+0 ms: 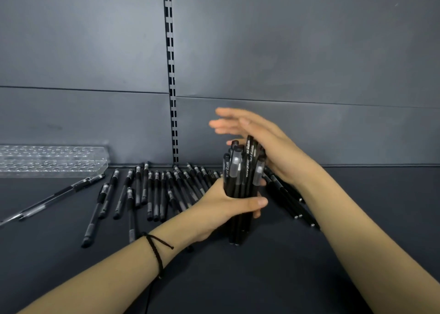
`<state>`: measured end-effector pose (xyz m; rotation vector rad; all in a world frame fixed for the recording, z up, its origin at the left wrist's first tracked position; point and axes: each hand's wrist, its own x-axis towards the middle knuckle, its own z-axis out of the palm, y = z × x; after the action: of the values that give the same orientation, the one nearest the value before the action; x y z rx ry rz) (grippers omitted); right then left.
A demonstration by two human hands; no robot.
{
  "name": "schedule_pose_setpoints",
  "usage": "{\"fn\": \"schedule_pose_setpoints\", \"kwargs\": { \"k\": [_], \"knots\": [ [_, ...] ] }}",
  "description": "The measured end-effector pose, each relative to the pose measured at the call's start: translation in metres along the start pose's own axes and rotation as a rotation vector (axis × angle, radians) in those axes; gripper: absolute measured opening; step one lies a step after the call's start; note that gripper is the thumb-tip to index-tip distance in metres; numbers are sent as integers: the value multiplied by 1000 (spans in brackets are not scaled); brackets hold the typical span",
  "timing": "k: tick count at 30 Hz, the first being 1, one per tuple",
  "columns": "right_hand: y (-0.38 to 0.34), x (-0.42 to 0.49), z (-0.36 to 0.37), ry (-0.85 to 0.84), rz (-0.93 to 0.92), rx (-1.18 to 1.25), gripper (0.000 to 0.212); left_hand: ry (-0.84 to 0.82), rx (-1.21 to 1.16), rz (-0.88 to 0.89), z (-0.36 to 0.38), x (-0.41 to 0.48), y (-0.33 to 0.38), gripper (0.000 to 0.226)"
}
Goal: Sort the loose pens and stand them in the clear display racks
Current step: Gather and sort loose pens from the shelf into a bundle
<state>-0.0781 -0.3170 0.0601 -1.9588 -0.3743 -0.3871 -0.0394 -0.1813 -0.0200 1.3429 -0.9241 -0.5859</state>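
My left hand [221, 206] grips an upright bundle of black pens [240, 182], their lower ends standing on the dark shelf [262, 278]. My right hand [259, 144] is flat with straight fingers, its palm against the top right of the bundle. Several loose black pens [152, 190] lie in a rough row on the shelf to the left of the bundle, and more loose pens [288, 199] lie behind my right wrist. A clear display rack [52, 161] with rows of holes sits at the far left against the back wall, with nothing standing in it.
Two clear-barrelled pens [47, 201] lie slanted in front of the rack. A grey back panel with a slotted metal upright [172, 99] closes off the shelf behind. A black cord bracelet circles my left wrist.
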Motion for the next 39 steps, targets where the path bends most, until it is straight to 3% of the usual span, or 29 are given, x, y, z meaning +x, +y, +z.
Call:
{"fn": "schedule_pose_setpoints", "kwargs": {
  "k": [3,9,11,15,17,25,29,35,39],
  "knots": [
    [-6,-1,12,-213,86,-124,37,-27,-78,-36,-2,-3,-3,20],
    [1,2,7,-240,-2,-79,52,-144,-117,-134,-4,-3,-3,7],
    [0,0,5,-270,-34,-87,45,-157,-94,-133,-4,-3,-3,7],
    [9,4,10,-141,-4,-97,21,-121,-115,-151,-7,-4,-4,31],
    [17,7,10,-74,20,-3,20,-91,-133,-162,-8,-4,-4,37],
    [32,9,12,104,-17,167,19,91,-83,-144,-7,-2,9,24],
    [33,7,19,166,19,233,15,105,-140,-217,-8,-13,27,16],
    [28,6,61,114,126,285,22,335,-169,-280,-14,-64,32,15],
    [15,5,97,69,193,287,28,365,-170,-323,-26,-106,41,23]
  ]
}}
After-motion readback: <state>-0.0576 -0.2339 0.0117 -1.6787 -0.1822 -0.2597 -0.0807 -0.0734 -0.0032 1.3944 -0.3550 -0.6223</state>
